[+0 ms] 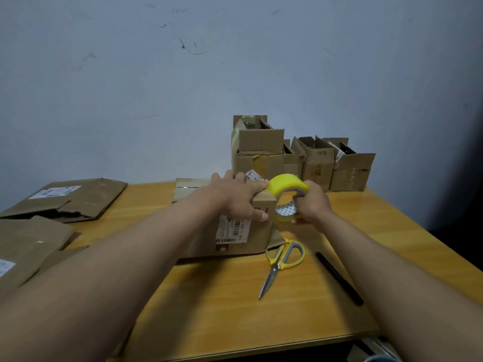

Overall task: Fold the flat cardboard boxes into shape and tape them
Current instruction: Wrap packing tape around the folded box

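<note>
— What's over at the left of the frame?

— Flat boxes [65,199] waiting on the bench [222,304]. Mid-frame, the folded box [230,231] stands under the left hand [235,199], fingers curled over its top right corner, thumb on the near face.

— And the tape?

— The tape roll [286,197] sits just right of that corner, touching it, clutched by the right hand [311,205], fingers hooked through the core. I'd guess the strip has to run leftward across the top. Scissors [281,262] and pen [338,278] lie nearer, lower right; finished boxes [300,158] behind.
</note>
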